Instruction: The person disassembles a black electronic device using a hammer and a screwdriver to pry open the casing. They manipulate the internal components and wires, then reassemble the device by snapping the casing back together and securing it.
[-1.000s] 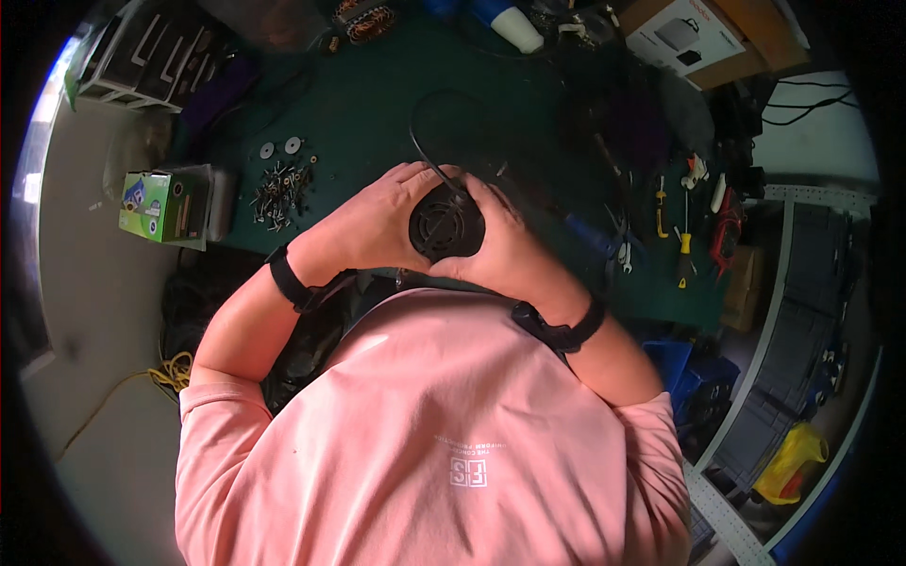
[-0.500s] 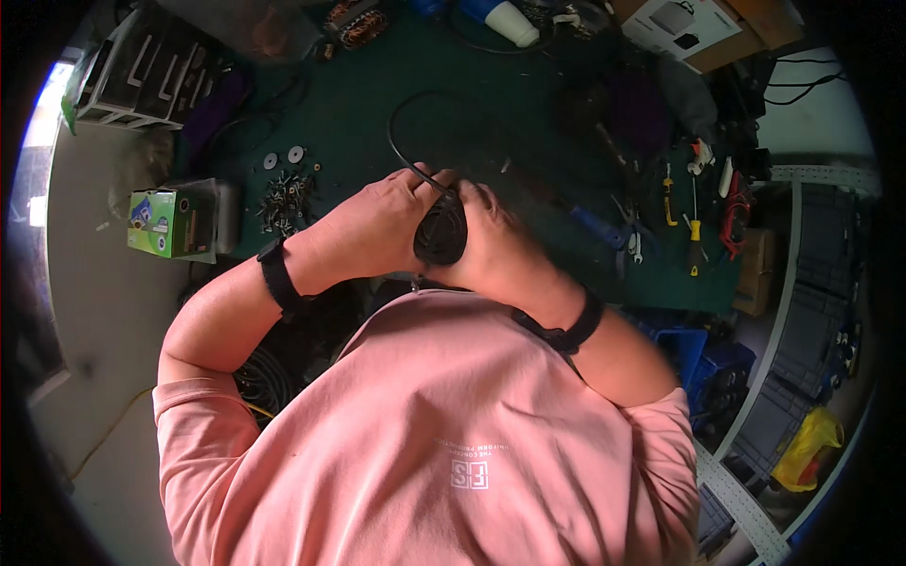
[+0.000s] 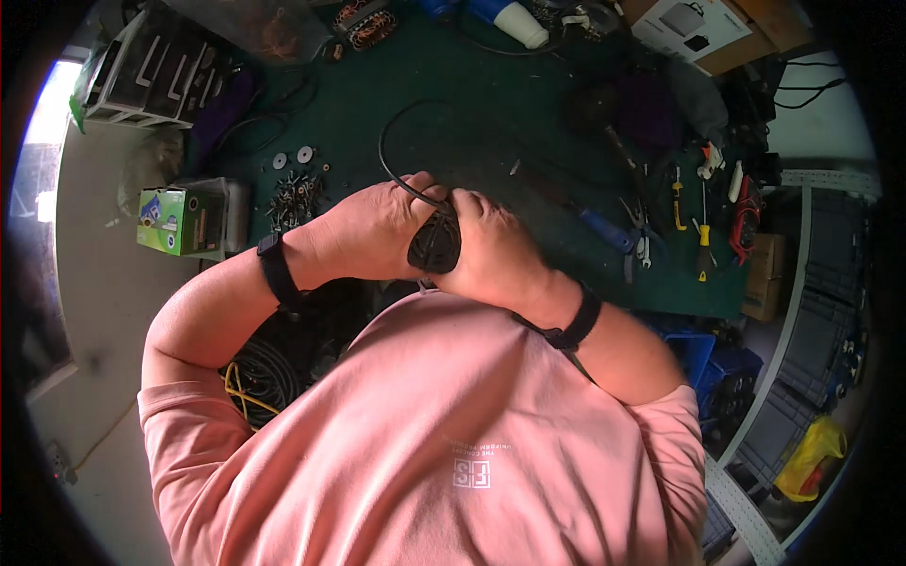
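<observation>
A round black device with a slotted grille (image 3: 435, 243) is held between both my hands over the near edge of a green workbench mat (image 3: 472, 104). My left hand (image 3: 373, 231) wraps its left side, fingers curled over the top. On the other side, my right hand (image 3: 491, 250) clasps it. A thin black cable (image 3: 389, 141) loops away from the device across the mat. Both wrists carry black bands. The device's far side is hidden by my fingers.
A pile of screws and washers (image 3: 294, 189) lies left of my hands, beside a green box (image 3: 172, 220). Screwdrivers and pliers (image 3: 651, 231) lie to the right. Drawer units (image 3: 156, 75) stand at the far left. Coiled cables (image 3: 264, 373) sit below the bench.
The black device has turned from face-up to nearly edge-on, and both hands have closed more tightly round it. The view has shifted slightly.
</observation>
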A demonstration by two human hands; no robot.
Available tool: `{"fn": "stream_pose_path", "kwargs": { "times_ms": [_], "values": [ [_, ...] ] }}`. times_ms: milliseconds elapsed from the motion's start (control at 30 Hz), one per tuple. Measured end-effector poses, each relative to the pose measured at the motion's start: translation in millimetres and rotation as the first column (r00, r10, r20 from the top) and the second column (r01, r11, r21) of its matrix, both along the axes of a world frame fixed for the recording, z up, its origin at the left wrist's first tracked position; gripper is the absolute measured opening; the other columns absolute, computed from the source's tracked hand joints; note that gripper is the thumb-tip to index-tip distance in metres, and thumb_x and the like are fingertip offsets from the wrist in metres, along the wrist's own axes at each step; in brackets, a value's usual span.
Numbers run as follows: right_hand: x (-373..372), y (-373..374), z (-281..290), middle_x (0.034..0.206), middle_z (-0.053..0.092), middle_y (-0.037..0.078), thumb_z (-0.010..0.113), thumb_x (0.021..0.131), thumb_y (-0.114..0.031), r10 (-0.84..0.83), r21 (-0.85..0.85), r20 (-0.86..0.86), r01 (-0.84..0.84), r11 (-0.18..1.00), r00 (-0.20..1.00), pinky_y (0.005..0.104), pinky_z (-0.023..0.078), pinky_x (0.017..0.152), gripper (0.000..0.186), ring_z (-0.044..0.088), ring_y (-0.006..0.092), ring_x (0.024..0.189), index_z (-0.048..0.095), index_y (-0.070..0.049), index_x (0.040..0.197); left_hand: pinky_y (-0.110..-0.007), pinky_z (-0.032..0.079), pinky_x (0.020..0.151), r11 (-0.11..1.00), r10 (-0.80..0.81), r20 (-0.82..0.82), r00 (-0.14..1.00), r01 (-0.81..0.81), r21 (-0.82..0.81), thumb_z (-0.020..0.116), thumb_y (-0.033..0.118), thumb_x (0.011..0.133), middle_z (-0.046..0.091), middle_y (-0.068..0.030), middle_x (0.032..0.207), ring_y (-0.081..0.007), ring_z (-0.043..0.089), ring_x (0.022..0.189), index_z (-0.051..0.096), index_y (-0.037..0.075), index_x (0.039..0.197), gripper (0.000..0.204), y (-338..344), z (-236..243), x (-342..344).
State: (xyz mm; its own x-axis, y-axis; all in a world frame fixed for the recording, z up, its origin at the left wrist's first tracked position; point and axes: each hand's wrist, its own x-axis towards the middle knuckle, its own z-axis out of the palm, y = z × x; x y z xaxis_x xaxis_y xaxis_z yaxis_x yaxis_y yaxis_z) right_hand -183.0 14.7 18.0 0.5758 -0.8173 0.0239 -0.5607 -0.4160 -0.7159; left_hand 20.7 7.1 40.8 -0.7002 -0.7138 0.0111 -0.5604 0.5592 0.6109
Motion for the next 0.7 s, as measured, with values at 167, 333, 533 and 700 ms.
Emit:
{"fn": "stream_pose_path", "kwargs": {
  "times_ms": [167, 333, 533, 700],
  "values": [
    [-0.8, -2.4, 2.0, 0.105, 0.063, 0.024, 0.085, 0.064, -0.027, 0.031, 0.006, -0.003, -0.031, 1.000, 1.000, 0.0484, 0.054, 0.084, 0.064, 0.065, 0.0416, 0.097, 0.050, 0.000, 0.110, -0.045, 0.051, 0.088, 0.998, -0.013, 0.000, 1.000, 0.013, 0.054, 0.090, 0.028, 0.065, 0.058, -0.0202, 0.113, -0.0400, 0.059, 0.104, 0.049, -0.001, 0.125, 0.078, -0.3, -7.6, 4.7],
    [-6.7, -5.5, -2.9, 0.105, 0.063, 0.024, 0.085, 0.064, -0.027, 0.050, -0.013, 0.058, -0.049, 0.999, 0.997, 0.0488, 0.054, 0.083, 0.062, 0.065, 0.0414, 0.096, 0.052, 0.000, 0.109, -0.046, 0.051, 0.087, 0.993, -0.036, -0.003, 0.999, 0.036, 0.113, 0.089, 0.026, 0.066, 0.058, -0.0196, 0.112, -0.0390, 0.059, 0.103, 0.050, -0.002, 0.124, 0.075, -4.8, -6.8, 3.4],
    [-21.6, -11.4, -6.9, 0.103, 0.065, 0.022, 0.084, 0.062, -0.031, 0.065, -0.047, 0.065, -0.062, 0.997, 0.996, 0.0488, 0.055, 0.080, 0.063, 0.067, 0.0409, 0.092, 0.054, -0.001, 0.109, -0.045, 0.051, 0.086, 0.983, -0.067, 0.045, 0.997, 0.058, 0.176, 0.083, 0.022, 0.070, 0.058, -0.0185, 0.111, -0.0379, 0.059, 0.103, 0.053, -0.002, 0.122, 0.065, -16.1, 6.7, -10.0],
    [-29.3, -6.6, -14.3, 0.098, 0.066, 0.021, 0.083, 0.061, -0.030, 0.028, -0.123, 0.059, -0.021, 0.992, 0.998, 0.0485, 0.055, 0.079, 0.064, 0.067, 0.0405, 0.089, 0.054, -0.001, 0.109, -0.044, 0.052, 0.086, 0.969, -0.132, 0.060, 0.989, 0.116, 0.217, 0.082, 0.023, 0.070, 0.058, -0.0187, 0.111, -0.0372, 0.060, 0.102, 0.054, -0.001, 0.123, 0.064, -24.2, 14.2, -19.0]
  ]
}}
